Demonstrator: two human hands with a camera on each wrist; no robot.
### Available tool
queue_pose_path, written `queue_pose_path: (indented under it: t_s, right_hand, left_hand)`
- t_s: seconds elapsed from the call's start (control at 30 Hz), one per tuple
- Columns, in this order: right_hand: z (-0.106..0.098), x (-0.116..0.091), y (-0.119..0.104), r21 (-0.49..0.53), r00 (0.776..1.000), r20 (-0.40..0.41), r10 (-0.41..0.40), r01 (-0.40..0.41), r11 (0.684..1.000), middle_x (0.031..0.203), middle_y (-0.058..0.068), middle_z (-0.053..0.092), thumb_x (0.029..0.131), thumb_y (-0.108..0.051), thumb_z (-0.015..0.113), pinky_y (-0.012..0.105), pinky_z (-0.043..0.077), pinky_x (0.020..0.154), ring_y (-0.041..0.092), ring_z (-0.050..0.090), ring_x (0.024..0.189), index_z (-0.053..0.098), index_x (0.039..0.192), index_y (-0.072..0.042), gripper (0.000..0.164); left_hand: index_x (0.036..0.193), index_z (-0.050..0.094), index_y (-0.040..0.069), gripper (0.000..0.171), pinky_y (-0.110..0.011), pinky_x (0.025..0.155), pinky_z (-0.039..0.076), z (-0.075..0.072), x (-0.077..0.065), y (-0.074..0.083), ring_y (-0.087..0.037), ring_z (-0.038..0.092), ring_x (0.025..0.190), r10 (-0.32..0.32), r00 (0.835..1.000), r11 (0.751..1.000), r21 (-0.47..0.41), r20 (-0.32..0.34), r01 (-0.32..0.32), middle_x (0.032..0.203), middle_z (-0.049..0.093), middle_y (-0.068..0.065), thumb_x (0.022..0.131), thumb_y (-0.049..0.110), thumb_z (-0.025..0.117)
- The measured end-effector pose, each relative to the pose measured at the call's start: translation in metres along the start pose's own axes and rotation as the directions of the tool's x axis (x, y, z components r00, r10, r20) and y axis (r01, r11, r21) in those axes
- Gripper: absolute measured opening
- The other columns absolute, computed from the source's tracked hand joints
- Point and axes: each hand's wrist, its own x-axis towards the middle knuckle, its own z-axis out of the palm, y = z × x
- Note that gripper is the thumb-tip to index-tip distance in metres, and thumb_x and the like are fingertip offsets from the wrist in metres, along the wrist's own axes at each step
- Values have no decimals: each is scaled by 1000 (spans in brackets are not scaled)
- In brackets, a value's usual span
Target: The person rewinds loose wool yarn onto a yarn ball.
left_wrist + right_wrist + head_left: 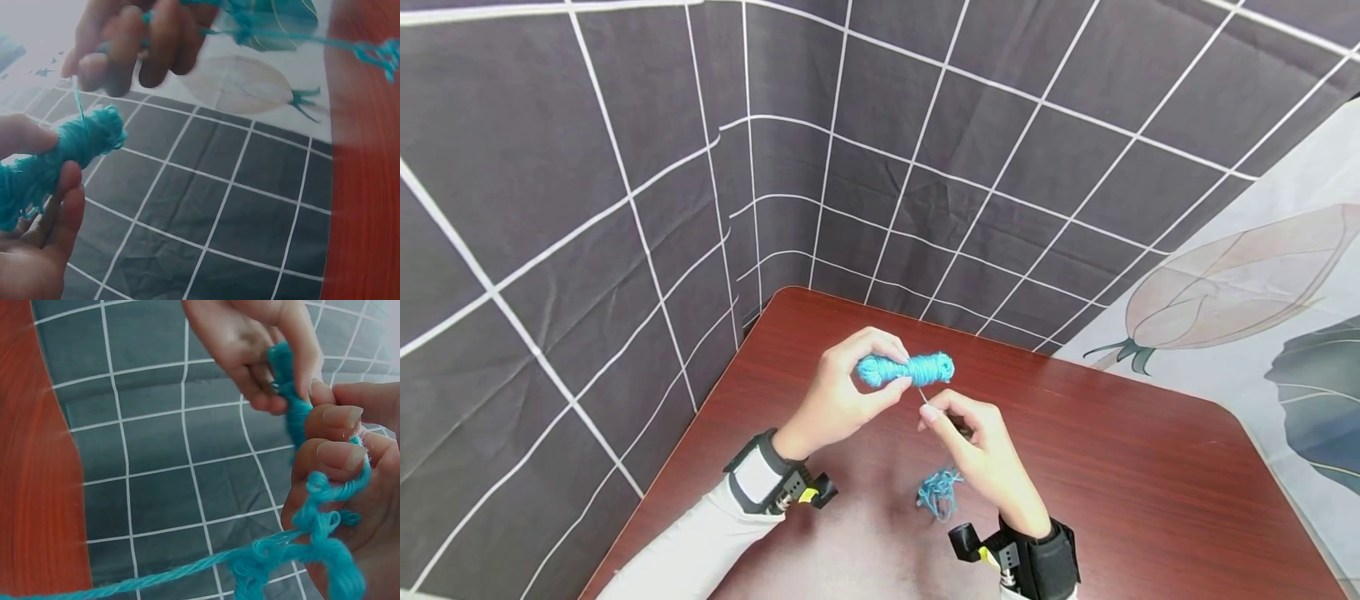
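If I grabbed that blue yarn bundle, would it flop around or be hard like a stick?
The yarn bundle would probably hold its shape, since it sticks out fairly straight from the left hand. Its loopy ends should feel squishy, and being wound yarn, it's likely light.

Surface (1120, 450): reddish-brown, wood-grained, far corners rounded. Dark grey sheeting (895, 108), marked with a white grid, borders the left and far sides. At right, white sheeting (1217, 379) bears a printed pinkish bud (1232, 279) and a blue-grey leaf (1326, 400).
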Motion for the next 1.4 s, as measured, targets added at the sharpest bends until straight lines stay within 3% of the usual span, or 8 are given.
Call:
queue_pose_path:
  t_s: [0.23, 0.4, 0.6, 0.77, 0.9, 1.07, 1.23, 1.4]
  right_hand:
    - [-11, 1, -5, -34, 1000, -21, 21, -22, 999, 59, -3, 50, 89, -9, 58, 23, 37, 44, 9, 40, 51, 62, 82, -14, 10]
    - [-18, 4, -7, -38, 999, -33, 43, -44, 998, 59, -1, 51, 89, -11, 59, 23, 38, 44, 9, 42, 51, 62, 84, -13, 6]
    - [-21, 7, -5, -46, 998, -44, 37, -39, 998, 60, 1, 51, 88, -11, 60, 25, 37, 44, 10, 44, 52, 62, 86, -15, 5]
    - [-18, 9, -1, -24, 999, -34, 22, -23, 999, 58, -1, 46, 89, -10, 59, 27, 35, 43, 11, 41, 51, 62, 88, -16, 7]
    - [-15, 10, -4, 40, 1000, -8, 27, -27, 999, 60, -1, 50, 89, -4, 56, 26, 39, 44, 11, 45, 52, 61, 88, -12, 10]
    - [-10, 13, -18, 82, 1000, -1, 17, -17, 997, 63, 7, 55, 87, 7, 52, 26, 43, 49, 16, 50, 56, 60, 84, -5, 15]
    - [-3, 11, -16, 26, 1000, -17, 1, -1, 1000, 62, 7, 50, 87, 10, 50, 25, 42, 52, 15, 46, 58, 60, 82, -2, 16]
    - [3, 6, 2, 55, 1000, 3, 21, -22, 998, 55, 2, 44, 90, 6, 49, 22, 37, 42, 9, 38, 47, 61, 82, -4, 17]
  left_hand:
    - [85, 61, 2, 18, -31, 71, 51, 1, -6, -2, -15, 56, 83, -8, 991, 997, 78, 136, -3, 88, 62, -10, 71, -2, 71]
    - [86, 60, 2, 20, -28, 69, 51, 0, -10, -2, -15, 55, 80, -25, 967, 999, -20, 253, 31, 87, 62, -10, 70, -3, 71]
    - [88, 60, 2, 21, -27, 69, 50, -1, -11, -2, -13, 55, 80, -13, 924, 987, -145, 383, 74, 85, 63, -9, 71, -3, 72]
    - [87, 60, 0, 19, -28, 72, 51, -1, -11, -2, -13, 57, 82, 32, 904, 964, -253, 426, 85, 86, 64, -11, 72, -3, 71]
    - [86, 58, -4, 19, -32, 76, 53, 0, -10, 0, -20, 58, 85, 76, 916, 921, -380, 394, 86, 86, 61, -17, 71, -10, 68]
    - [86, 55, -8, 22, -31, 76, 53, 2, -9, 0, -27, 57, 88, 65, 957, 885, -460, 281, 75, 87, 59, -22, 69, -18, 64]
    - [87, 54, -9, 23, -27, 75, 52, 4, -8, -1, -29, 56, 88, -15, 989, 900, -429, 147, 77, 89, 58, -25, 69, -21, 64]
    - [88, 55, -8, 23, -25, 77, 52, 5, -7, -3, -25, 57, 89, -80, 996, 950, -301, 37, 88, 93, 60, -24, 71, -16, 67]
